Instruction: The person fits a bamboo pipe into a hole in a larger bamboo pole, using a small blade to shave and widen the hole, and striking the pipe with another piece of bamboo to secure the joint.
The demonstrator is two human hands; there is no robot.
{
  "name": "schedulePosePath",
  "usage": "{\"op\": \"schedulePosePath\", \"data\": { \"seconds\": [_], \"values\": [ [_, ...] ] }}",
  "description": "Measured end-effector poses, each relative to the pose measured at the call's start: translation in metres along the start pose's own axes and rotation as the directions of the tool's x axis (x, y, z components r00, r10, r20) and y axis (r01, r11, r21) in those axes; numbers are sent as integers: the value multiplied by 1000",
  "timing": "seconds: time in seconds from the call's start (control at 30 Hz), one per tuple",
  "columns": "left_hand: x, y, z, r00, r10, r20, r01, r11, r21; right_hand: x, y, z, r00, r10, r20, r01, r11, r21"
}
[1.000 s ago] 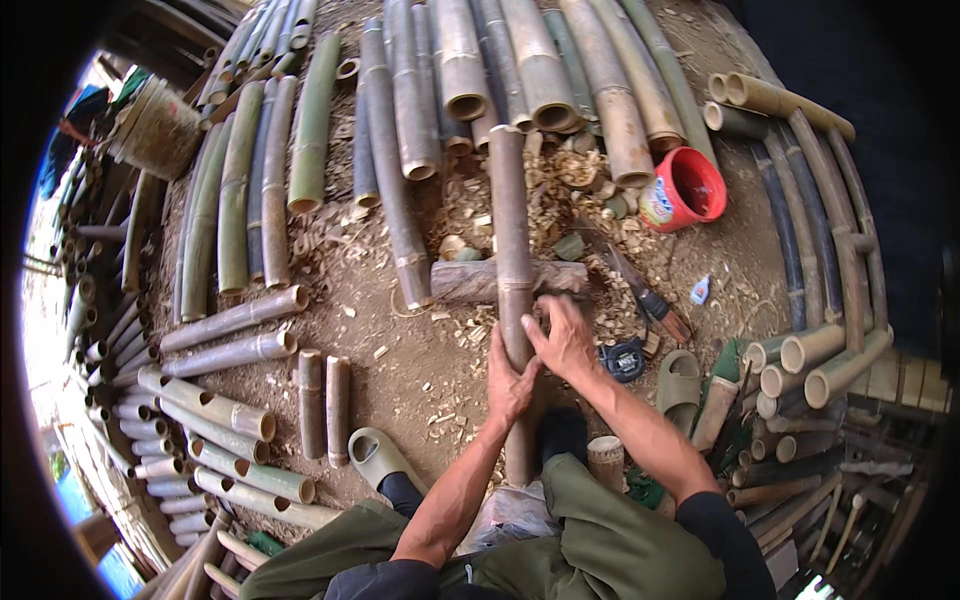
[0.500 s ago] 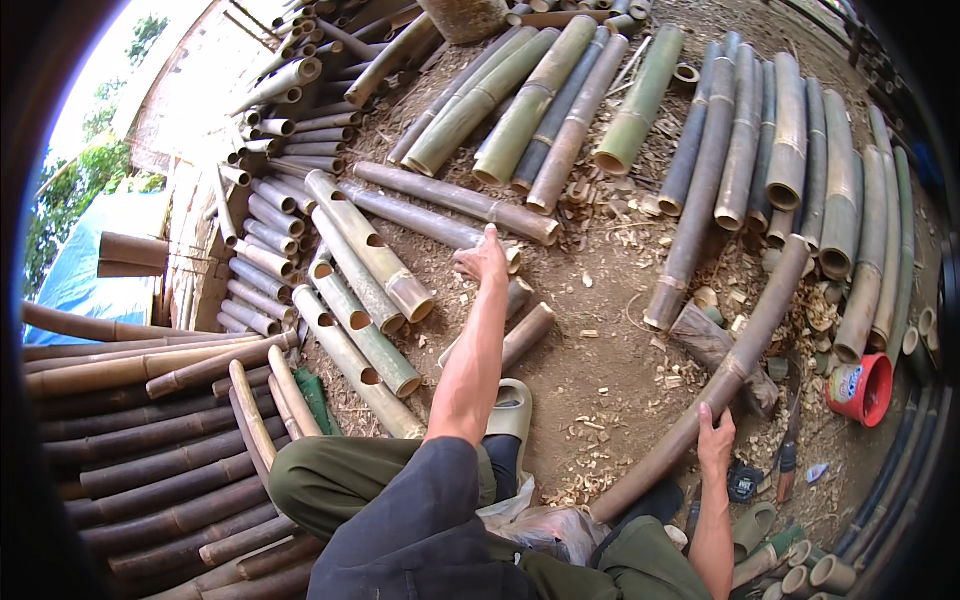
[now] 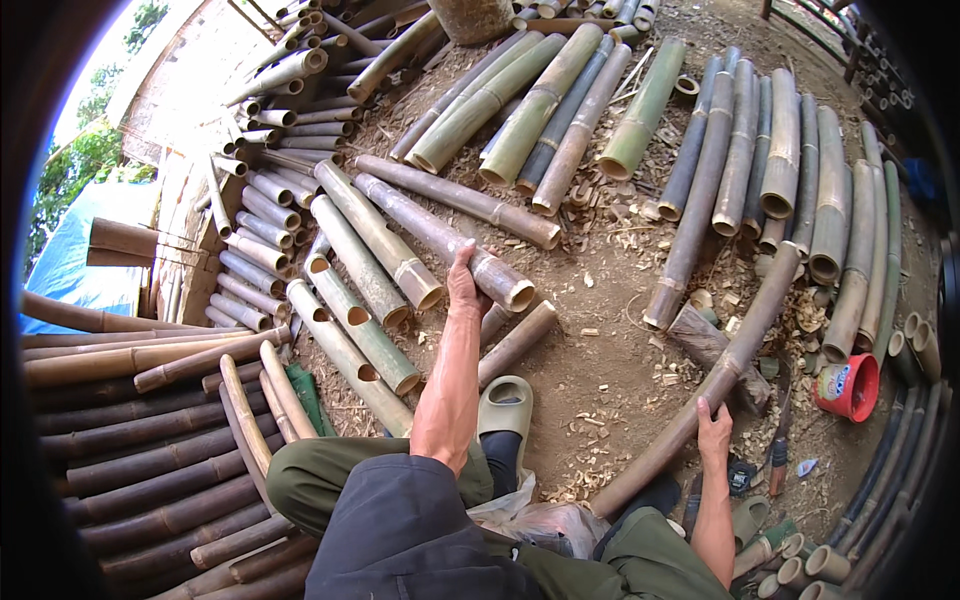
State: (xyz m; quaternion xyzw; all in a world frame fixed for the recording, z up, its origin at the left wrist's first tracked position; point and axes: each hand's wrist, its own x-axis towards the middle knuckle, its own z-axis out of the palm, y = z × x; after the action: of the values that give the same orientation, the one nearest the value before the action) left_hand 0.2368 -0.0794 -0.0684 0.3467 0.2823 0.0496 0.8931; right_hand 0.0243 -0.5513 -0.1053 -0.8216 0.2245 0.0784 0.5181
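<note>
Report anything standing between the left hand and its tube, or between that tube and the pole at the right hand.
Nothing visible separates the left hand from the tube; it grips it. Toward the pole at the right hand, a short tube lies by the gripped tube's near end; beyond it shows chip-strewn ground.

A purple-brown round bamboo tube (image 3: 425, 226) with pale cut end slants in the left hand (image 3: 463, 283); a long brown bamboo pole (image 3: 732, 368) lies across a rough wooden block (image 3: 698, 338).
</note>
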Motion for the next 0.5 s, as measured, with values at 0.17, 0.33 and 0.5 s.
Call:
{"op": "schedulePosePath", "data": {
  "seconds": [0.17,0.33,0.5],
  "values": [
    [-96,-86,49,979,147,139,-183,937,297,7,8,-16,997,-17,-78,13,999,-45],
    [-178,-99,61,919,-104,379,-134,824,550,7,14,-7,997,27,-73,-32,997,-63],
    [-205,-91,67,665,-469,582,479,865,150,4,10,-13,994,57,-98,-68,991,-112]
  ]
}}
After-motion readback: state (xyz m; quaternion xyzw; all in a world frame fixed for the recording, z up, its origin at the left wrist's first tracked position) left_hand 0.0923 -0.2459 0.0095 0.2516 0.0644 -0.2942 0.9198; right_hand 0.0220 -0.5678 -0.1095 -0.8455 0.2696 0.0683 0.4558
